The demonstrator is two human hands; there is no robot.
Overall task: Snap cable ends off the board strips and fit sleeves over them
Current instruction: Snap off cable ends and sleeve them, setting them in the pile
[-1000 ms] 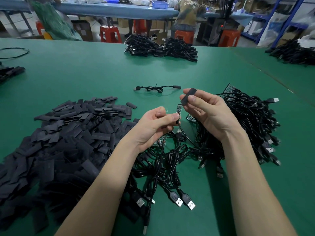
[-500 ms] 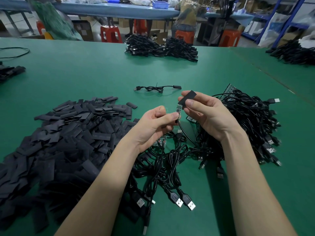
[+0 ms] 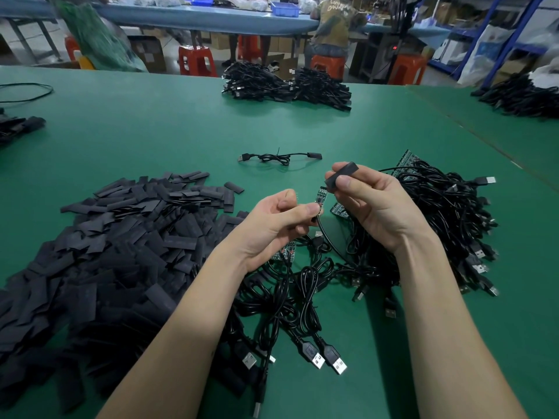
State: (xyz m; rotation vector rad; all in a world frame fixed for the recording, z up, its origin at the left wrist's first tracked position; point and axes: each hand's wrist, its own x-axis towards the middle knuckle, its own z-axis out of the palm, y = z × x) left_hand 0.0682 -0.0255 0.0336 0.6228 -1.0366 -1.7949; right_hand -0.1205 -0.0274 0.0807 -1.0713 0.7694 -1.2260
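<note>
The left hand (image 3: pixel 279 220) pinches the lower end of a small green circuit-board piece (image 3: pixel 321 196) between thumb and forefinger; a thin black cable (image 3: pixel 328 241) runs down from that piece into the tangle below. The right hand (image 3: pixel 373 204) pinches a short flat black sleeve (image 3: pixel 343 174) between thumb and fingertips, its lower end just above the top of the board piece. I cannot tell whether they touch. Both hands are raised above a green table (image 3: pixel 151 140). Under and right of them lies a heap of black USB cables (image 3: pixel 438 225), with green board strips (image 3: pixel 408 160) showing at its far edge. To the left spreads a large pile of flat black sleeves (image 3: pixel 115 243). Beyond the hands lies one single coiled black cable (image 3: pixel 278 158), and farther off two bundles of black cables (image 3: pixel 287 87).
</note>
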